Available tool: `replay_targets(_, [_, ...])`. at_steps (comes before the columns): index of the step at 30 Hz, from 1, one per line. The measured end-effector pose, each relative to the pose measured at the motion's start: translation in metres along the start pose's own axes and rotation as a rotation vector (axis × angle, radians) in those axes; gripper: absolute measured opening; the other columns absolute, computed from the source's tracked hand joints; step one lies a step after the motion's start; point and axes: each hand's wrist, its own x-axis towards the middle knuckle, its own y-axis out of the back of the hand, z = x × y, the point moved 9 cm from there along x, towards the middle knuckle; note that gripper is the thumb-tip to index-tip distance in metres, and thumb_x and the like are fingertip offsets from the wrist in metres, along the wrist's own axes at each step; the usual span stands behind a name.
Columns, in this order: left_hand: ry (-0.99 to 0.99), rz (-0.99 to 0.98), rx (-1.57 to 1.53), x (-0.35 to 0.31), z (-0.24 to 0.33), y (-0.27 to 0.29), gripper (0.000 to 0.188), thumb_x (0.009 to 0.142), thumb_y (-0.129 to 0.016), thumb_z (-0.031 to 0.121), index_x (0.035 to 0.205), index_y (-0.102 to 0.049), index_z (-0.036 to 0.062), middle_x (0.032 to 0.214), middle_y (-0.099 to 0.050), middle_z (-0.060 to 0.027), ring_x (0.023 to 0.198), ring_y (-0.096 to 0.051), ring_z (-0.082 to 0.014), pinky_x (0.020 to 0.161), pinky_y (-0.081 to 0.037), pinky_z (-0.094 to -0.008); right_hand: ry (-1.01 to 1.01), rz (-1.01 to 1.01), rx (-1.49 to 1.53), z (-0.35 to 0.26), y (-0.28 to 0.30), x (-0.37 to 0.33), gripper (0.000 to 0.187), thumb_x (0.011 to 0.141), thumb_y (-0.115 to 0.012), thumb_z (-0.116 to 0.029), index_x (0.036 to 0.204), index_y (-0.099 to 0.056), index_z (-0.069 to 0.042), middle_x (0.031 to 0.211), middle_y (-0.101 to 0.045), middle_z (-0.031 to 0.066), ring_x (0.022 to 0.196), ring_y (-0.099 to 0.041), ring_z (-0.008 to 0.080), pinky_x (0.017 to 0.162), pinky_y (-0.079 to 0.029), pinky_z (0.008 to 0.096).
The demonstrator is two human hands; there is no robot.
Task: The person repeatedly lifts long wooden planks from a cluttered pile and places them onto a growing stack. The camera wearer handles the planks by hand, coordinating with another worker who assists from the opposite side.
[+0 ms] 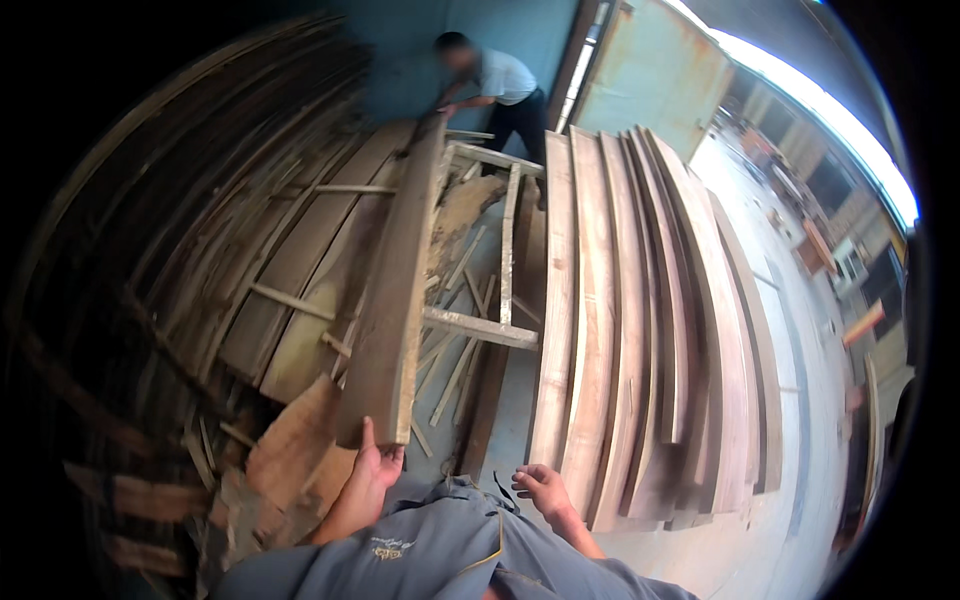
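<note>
A long, thick wooden plank (392, 290) slants away from me at centre left. My left hand (376, 466) is at its near end, thumb up against the broad face and the fingers by the end's lower edge. A co-worker (505, 85) in a light shirt bends over the far end with a hand on it. My right hand (543, 490) is off the plank, in front of my body, its fingers loosely bent and apart with nothing visible in them. It is nearest to the near ends of the stacked boards (583, 370) on the right.
A pale frame (480, 327) stands between the plank and the stacked boards, with loose thin sticks (460, 375) on the floor below. Flat boards (290, 275) with cross sticks (292, 300) lie left. Bark-edged pieces (300, 430) lie near my left arm. A blue wall (410, 60) rises behind.
</note>
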Motion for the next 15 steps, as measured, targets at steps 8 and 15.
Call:
replay_targets(8, [-0.040, 0.029, -0.043, -0.013, -0.049, -0.008, 0.060, 0.084, -0.076, 0.062, 0.115, -0.063, 0.0131, 0.102, -0.065, -0.0011, 0.091, -0.064, -0.0163, 0.073, -0.058, -0.0298, -0.005, -0.029, 0.031, -0.012, 0.054, -0.033, 0.030, 0.099, -0.067, -0.016, 0.120, -0.062, 0.004, 0.107, -0.072, 0.0151, 0.095, -0.072, 0.0260, 0.082, -0.060, 0.0390])
replay_targets(15, [-0.030, 0.055, -0.009, -0.025, -0.037, 0.004, 0.063, 0.083, -0.077, 0.061, 0.122, -0.060, 0.0147, 0.107, -0.067, -0.0007, 0.094, -0.066, -0.0169, 0.073, -0.060, -0.0319, -0.015, -0.002, 0.125, -0.022, 0.038, -0.004, 0.030, 0.098, -0.066, -0.017, 0.120, -0.061, 0.003, 0.108, -0.071, 0.0164, 0.094, -0.073, 0.0282, 0.081, -0.060, 0.0414])
